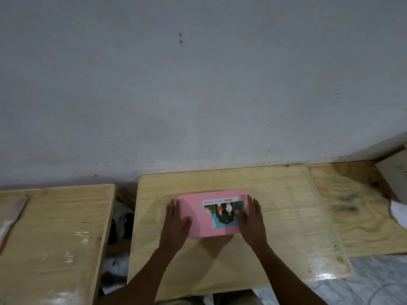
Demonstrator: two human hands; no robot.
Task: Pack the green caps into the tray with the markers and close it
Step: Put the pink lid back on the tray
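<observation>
A pink tray (199,219) lies on the middle wooden table (275,216) with its lid down, a partly torn picture sticker (224,213) on top. My left hand (175,221) rests flat against the tray's left end, fingers straight, thumb on the lid. My right hand (251,216) lies flat over its right end, fingers straight, thumb on the sticker. No green caps or markers are visible; the tray's inside is hidden by the lid.
A second wooden table (50,238) stands to the left across a gap, with a pale cloth (13,212) at its left edge. A wooden board (356,208) with white cloth (398,212) is at right. A grey wall rises just behind.
</observation>
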